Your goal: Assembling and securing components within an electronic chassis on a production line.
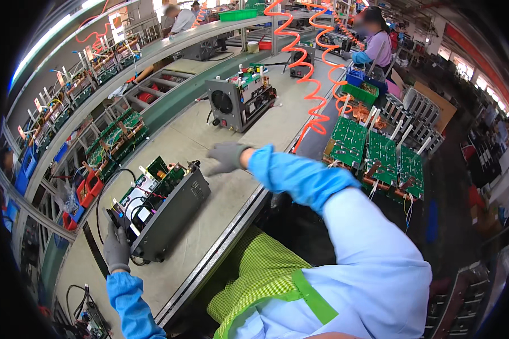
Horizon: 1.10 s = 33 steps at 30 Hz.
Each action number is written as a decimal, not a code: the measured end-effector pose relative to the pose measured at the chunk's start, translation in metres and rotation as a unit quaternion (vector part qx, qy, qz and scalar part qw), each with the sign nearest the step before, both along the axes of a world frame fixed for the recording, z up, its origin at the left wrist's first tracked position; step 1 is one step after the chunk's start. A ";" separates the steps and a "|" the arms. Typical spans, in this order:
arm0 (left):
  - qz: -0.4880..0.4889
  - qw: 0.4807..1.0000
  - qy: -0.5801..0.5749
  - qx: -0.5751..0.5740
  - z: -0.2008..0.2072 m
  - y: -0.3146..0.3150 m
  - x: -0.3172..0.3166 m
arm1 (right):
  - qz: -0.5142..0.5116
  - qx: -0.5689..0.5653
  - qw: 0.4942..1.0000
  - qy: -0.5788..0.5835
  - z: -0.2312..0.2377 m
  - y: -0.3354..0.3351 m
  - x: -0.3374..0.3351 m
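Observation:
An open-topped dark grey electronics unit (172,217) lies at an angle on the bench before me, its green circuit boards and wiring exposed. My left hand (116,248), in a grey glove, grips the near left end of its casing; part of the fingers is hidden against the panel. Beyond the unit's far right end, my right hand (226,157) hovers open in a matching glove, fingers apart and nothing in them. A black cable (100,209) loops along the unit's left side.
A second open unit with a fan (240,101) stands farther along the bench. Orange coiled air hoses (316,104) hang beyond my right arm. Green circuit boards (379,155) stand at right, near a green bin (361,92). Shelving (39,206) with red bins runs along the left. Other people work farther back.

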<state>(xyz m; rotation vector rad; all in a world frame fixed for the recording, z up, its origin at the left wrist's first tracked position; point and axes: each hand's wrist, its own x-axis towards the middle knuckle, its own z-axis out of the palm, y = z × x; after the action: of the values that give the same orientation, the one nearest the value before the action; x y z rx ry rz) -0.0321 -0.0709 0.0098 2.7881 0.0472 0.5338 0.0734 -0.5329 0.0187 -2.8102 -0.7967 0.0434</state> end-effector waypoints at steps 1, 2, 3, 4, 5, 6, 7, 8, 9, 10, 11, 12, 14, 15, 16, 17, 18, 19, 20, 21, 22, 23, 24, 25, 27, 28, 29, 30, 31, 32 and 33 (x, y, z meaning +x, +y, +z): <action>0.028 0.997 -0.014 0.066 0.006 -0.007 -0.005 | -0.007 -0.153 0.988 0.020 -0.003 -0.026 -0.003; 0.027 0.997 -0.014 0.065 0.012 -0.017 -0.012 | -0.008 -0.282 0.957 0.060 0.008 -0.047 -0.021; -0.066 0.993 -0.075 0.066 0.021 -0.033 -0.018 | -0.042 -0.398 0.905 0.143 -0.001 -0.071 -0.024; -0.154 0.977 -0.133 0.066 0.025 -0.045 -0.027 | -0.025 -0.454 0.870 0.190 0.009 -0.078 -0.040; -0.150 0.966 -0.161 0.138 0.015 -0.058 -0.037 | -0.027 -0.454 0.870 0.189 0.012 -0.078 -0.040; -0.145 0.959 -0.134 0.202 0.010 -0.069 -0.043 | -0.018 -0.457 0.869 0.190 0.014 -0.078 -0.039; -0.139 0.960 -0.105 0.218 0.008 -0.081 -0.045 | -0.004 -0.464 0.866 0.188 0.017 -0.074 -0.035; -0.136 0.960 -0.072 0.233 0.006 -0.092 -0.041 | 0.010 -0.469 0.863 0.190 0.016 -0.068 -0.033; -0.112 0.973 -0.059 0.195 0.001 -0.100 -0.033 | 0.024 -0.475 0.859 0.190 0.015 -0.062 -0.032; -0.088 0.982 -0.045 0.159 -0.004 -0.105 -0.027 | 0.041 -0.476 0.857 0.194 0.010 -0.052 -0.034; -0.095 0.977 -0.088 0.170 -0.004 -0.103 -0.028 | 0.061 -0.478 0.855 0.193 0.005 -0.036 -0.037; -0.076 0.981 -0.073 0.165 -0.005 -0.106 -0.027 | 0.077 -0.485 0.851 0.189 0.008 -0.028 -0.034; -0.074 0.985 -0.060 0.146 -0.008 -0.102 -0.029 | 0.103 -0.495 0.842 0.187 0.010 -0.022 -0.032; -0.070 0.985 -0.064 0.145 -0.007 -0.108 -0.024 | 0.112 -0.499 0.838 0.190 0.009 -0.024 -0.032; -0.068 0.985 -0.068 0.145 -0.006 -0.116 -0.015 | 0.120 -0.501 0.835 0.193 0.009 -0.028 -0.033; -0.077 0.980 -0.090 0.163 -0.009 -0.117 -0.006 | 0.124 -0.498 0.835 0.198 0.007 -0.028 -0.040; -0.090 0.977 -0.095 0.167 -0.013 -0.112 0.002 | 0.121 -0.494 0.837 0.203 0.008 -0.034 -0.047; -0.078 0.978 -0.080 0.175 -0.018 -0.103 0.007 | 0.115 -0.489 0.839 0.210 0.009 -0.041 -0.054; -0.072 0.979 -0.068 0.179 -0.023 -0.104 0.013 | 0.103 -0.486 0.840 0.219 0.012 -0.058 -0.064; -0.067 0.985 -0.026 0.154 -0.019 -0.101 0.005 | 0.065 -0.445 0.871 0.198 0.098 -0.021 -0.110; -0.074 0.990 -0.020 0.120 -0.005 -0.108 -0.001 | 0.124 -0.401 0.887 0.194 0.124 -0.022 -0.120; -0.126 0.982 -0.100 0.102 0.003 -0.112 -0.006 | 0.128 -0.364 0.906 0.173 0.141 -0.020 -0.127; -0.166 0.967 -0.177 0.082 0.012 -0.108 -0.015 | 0.126 -0.326 0.927 0.139 0.176 -0.011 -0.150; -0.178 0.964 -0.177 0.088 0.037 -0.124 -0.025 | 0.147 -0.280 0.945 0.084 0.184 -0.013 -0.157; -0.392 0.882 -0.003 -0.263 0.080 -0.171 -0.070 | 0.162 -0.167 0.972 -0.036 0.192 -0.007 -0.182; -0.424 0.862 0.037 -0.275 0.083 -0.186 -0.083 | 0.160 -0.118 0.977 -0.082 0.187 -0.002 -0.185; -0.438 0.858 0.081 -0.254 0.094 -0.192 -0.089 | 0.154 -0.090 0.975 -0.129 0.179 0.001 -0.190; -0.449 0.853 0.126 -0.234 0.103 -0.194 -0.092 | 0.150 -0.076 0.976 -0.139 0.176 0.005 -0.191; -0.421 0.866 0.146 -0.228 0.091 -0.186 -0.093 | 0.169 -0.066 0.974 -0.138 0.165 0.010 -0.188; -0.397 0.875 0.170 -0.220 0.086 -0.185 -0.097 | 0.183 -0.056 0.972 -0.135 0.148 0.012 -0.184; -0.369 0.898 0.151 -0.187 0.084 -0.186 -0.106 | 0.215 -0.034 0.970 -0.106 0.131 0.010 -0.183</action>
<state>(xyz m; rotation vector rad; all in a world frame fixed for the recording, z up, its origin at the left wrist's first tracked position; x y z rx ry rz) -0.1383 -0.2570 0.0937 2.2383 -0.7292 -0.0967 -0.1095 -0.5231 0.1498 -2.6775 -1.4671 -0.1664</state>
